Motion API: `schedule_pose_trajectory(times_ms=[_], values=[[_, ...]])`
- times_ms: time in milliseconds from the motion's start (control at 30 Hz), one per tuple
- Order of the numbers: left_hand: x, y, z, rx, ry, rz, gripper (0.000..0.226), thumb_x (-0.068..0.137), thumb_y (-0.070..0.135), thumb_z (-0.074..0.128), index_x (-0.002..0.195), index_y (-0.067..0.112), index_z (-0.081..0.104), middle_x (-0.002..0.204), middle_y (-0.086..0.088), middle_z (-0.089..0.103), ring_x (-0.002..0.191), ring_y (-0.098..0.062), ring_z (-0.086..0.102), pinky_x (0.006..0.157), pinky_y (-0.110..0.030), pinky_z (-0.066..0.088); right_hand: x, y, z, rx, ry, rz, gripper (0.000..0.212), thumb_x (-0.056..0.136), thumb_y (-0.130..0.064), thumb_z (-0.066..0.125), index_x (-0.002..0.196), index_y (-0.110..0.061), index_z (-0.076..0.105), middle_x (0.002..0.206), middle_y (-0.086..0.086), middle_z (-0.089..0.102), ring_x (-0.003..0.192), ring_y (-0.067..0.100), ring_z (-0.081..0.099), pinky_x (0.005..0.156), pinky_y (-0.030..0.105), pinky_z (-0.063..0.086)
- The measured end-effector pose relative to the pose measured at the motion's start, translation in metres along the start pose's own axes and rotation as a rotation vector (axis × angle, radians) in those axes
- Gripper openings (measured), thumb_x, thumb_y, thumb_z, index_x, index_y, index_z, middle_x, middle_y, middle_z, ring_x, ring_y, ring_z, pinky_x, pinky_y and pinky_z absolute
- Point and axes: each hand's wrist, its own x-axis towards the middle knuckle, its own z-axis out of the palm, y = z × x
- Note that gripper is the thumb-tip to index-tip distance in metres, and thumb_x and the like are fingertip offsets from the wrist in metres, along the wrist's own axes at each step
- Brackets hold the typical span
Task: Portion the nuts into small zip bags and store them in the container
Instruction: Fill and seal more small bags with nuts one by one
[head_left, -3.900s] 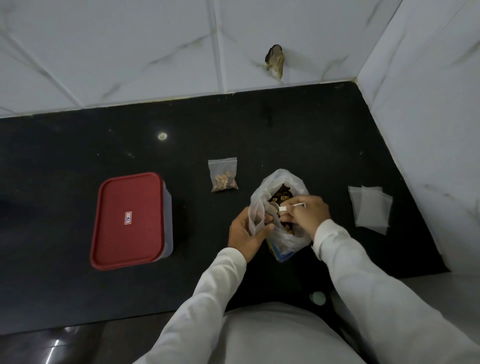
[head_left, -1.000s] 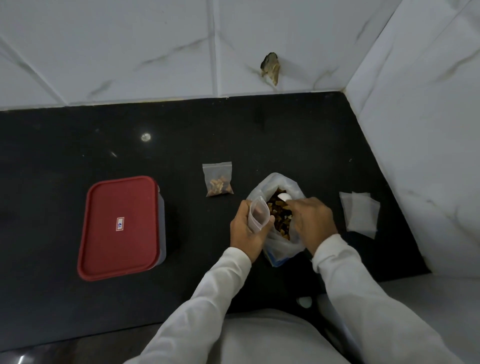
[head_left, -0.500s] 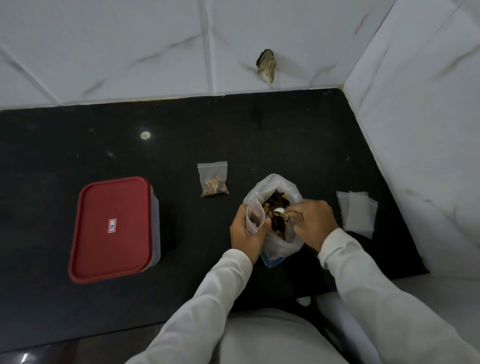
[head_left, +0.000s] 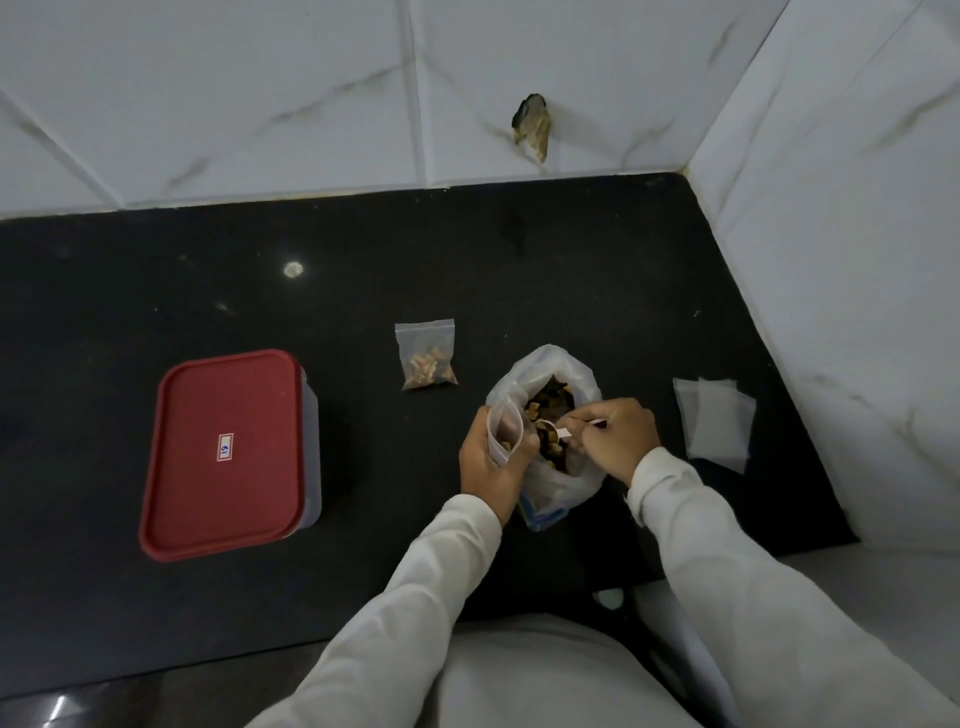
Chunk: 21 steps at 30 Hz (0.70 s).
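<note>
Left hand: grips small zip bag, mouth open, frame centre.
Right hand: pinches scoop — handle lying left-right, bowl just right of that mouth.
Nuts: in the big bag between the hands.

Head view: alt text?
Left hand holds a clear zip bag open; right hand holds a white scoop of nuts beside it, over a large plastic nut bag. On the black counter: red-lidded container, filled zip bag, empty bags.

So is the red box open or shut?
Shut. Its red lid lies flat over the whole container, covering the top; the filled small bag lies outside on the counter.
</note>
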Motion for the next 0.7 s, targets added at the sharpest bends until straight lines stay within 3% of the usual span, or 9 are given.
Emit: schedule_pose_trajectory(times_ms=[67,233,367,433,567,700], values=[[0.000,0.001,-0.001,-0.002,0.005,-0.004,0.027,0.078,0.019,0.069,0.097,0.004,0.056,0.094,-0.019,0.059,0.092,-0.033,0.060,0.084,-0.044,0.053,0.003,0.000,-0.003,0.074,-0.072,0.091,0.018,0.089,-0.014,0.065,0.084,-0.025,0.078,0.075,0.000,0.074,0.078,0.011,0.070,0.076,0.019,0.050],[0.000,0.003,-0.004,0.016,-0.024,-0.018,0.028,0.079,0.022,0.070,0.099,0.008,0.057,0.098,-0.015,0.061,0.095,-0.029,0.062,0.085,-0.042,0.055,0.005,0.008,-0.008,0.284,-0.094,0.177,0.019,0.089,-0.006,0.062,0.085,-0.015,0.079,0.078,0.008,0.074,0.076,0.020,0.065,0.080,0.028,0.054],[0.000,0.006,-0.007,0.050,-0.064,0.011,0.024,0.078,0.021,0.071,0.096,0.012,0.057,0.090,-0.003,0.061,0.090,-0.022,0.062,0.080,-0.033,0.055,0.001,0.011,-0.016,0.469,-0.132,0.192,0.019,0.092,0.000,0.058,0.092,-0.004,0.076,0.072,0.009,0.068,0.072,0.016,0.058,0.074,0.026,0.052],[-0.001,0.007,-0.008,0.073,-0.077,0.027,0.024,0.078,0.024,0.072,0.095,0.015,0.058,0.089,0.001,0.061,0.089,-0.019,0.062,0.079,-0.032,0.055,-0.002,0.014,-0.019,0.494,-0.146,0.200,0.018,0.092,-0.001,0.058,0.097,-0.004,0.075,0.078,0.011,0.068,0.075,0.017,0.058,0.078,0.028,0.052],[-0.004,0.011,-0.012,0.117,-0.095,0.044,0.026,0.082,0.012,0.075,0.095,0.027,0.057,0.091,0.012,0.060,0.088,-0.002,0.061,0.077,-0.017,0.051,-0.012,0.011,-0.029,0.536,-0.117,0.175,0.019,0.093,-0.001,0.057,0.100,-0.004,0.074,0.085,0.014,0.068,0.078,0.017,0.058,0.075,0.026,0.053],[-0.005,0.014,-0.015,0.118,-0.094,0.047,0.027,0.082,0.013,0.075,0.102,0.020,0.059,0.098,0.006,0.063,0.094,-0.006,0.063,0.082,-0.021,0.053,-0.030,-0.001,-0.045,0.635,-0.089,0.133,0.019,0.093,-0.002,0.056,0.099,-0.005,0.073,0.086,0.010,0.070,0.079,0.014,0.061,0.075,0.025,0.052]])
